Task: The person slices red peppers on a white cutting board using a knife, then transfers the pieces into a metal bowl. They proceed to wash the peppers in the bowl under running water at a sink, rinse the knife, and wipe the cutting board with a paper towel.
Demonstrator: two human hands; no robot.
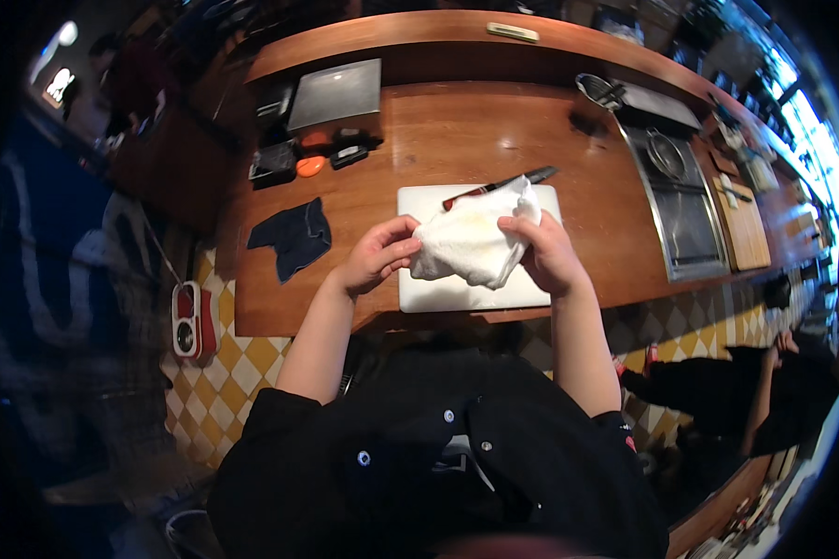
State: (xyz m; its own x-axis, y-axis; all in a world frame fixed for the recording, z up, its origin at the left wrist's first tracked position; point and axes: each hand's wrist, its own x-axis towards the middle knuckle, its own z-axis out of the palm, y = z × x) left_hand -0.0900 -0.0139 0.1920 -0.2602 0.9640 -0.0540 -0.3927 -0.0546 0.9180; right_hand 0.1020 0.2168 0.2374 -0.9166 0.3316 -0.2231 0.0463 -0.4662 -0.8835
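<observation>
A white cloth [472, 237] hangs between my two hands, above a white cutting board [475, 300] at the counter's front edge. My left hand [381, 255] pinches the cloth's left edge between thumb and fingers. At the cloth's right side, my right hand [545, 251] grips it with the thumb on top. Behind the cloth lies a knife [496, 185] with a dark blade and a reddish handle end, partly covered by the cloth. A dark blue cloth [297, 239] lies crumpled on the wooden counter, left of the board.
Back left on the counter stand a metal box [337, 94], a black container [273, 164] and an orange item [310, 166]. To the right are a metal sink unit [692, 237] with a strainer [665, 154] and a wooden board [744, 230]. Another person [741, 391] is at the lower right.
</observation>
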